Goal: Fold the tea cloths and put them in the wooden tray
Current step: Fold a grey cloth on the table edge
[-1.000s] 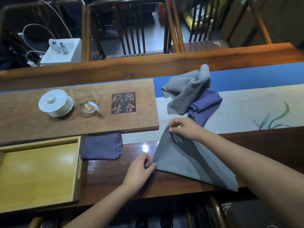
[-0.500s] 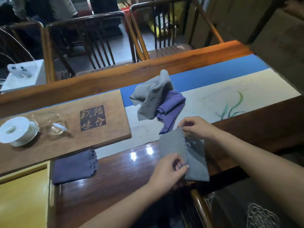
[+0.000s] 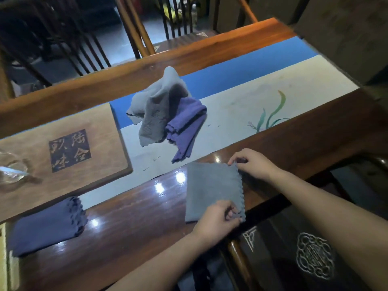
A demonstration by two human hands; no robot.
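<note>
A grey tea cloth (image 3: 210, 190) lies folded into a rectangle on the dark wooden table edge. My left hand (image 3: 218, 221) pinches its near right corner. My right hand (image 3: 254, 164) pinches its far right corner. Behind it, a crumpled grey cloth (image 3: 159, 110) rests partly on a crumpled purple cloth (image 3: 186, 127) on the table runner. A folded dark blue cloth (image 3: 46, 227) lies at the left. Only a pale sliver of the wooden tray (image 3: 3, 259) shows at the left frame edge.
A wooden board (image 3: 63, 143) with carved characters lies at the left, with a glass pitcher (image 3: 10, 171) on it. The blue and cream runner (image 3: 273, 97) covers the table's middle. Chairs (image 3: 147, 28) stand beyond the far edge. A dark embroidered cushion (image 3: 315, 259) sits below the near edge.
The grey cloth went from a loose triangle to a neat folded rectangle. Both hands shifted to its right corners. The view swung right, so the tray and white cup left the frame.
</note>
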